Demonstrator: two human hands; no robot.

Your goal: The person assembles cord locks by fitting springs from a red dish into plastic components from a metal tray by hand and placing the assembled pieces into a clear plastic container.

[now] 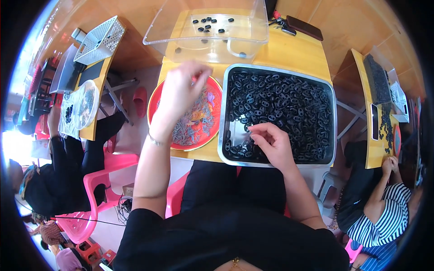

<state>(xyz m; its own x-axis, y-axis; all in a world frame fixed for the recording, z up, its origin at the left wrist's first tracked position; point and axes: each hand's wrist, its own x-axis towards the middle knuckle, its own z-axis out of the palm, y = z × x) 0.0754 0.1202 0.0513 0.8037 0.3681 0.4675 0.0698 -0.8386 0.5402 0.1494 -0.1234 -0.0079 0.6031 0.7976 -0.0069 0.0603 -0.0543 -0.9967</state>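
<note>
On the yellow tabletop (pixel 300 52), seen from the head, a metal tray (pixel 237 129) held a heap of black pieces (pixel 280 99), each with two holes. Over its near left part hung the right hand (pixel 273 143), thumb and fingertips narrow; whether they gripped a piece could not be told. Blurred, the left hand (pixel 187 83) hovered above a red plate (pixel 183 147) of grey slivers (pixel 192 131), fingers curled, its grasp unclear. Beyond stood a clear bin (pixel 244 31) with several more black pieces.
</note>
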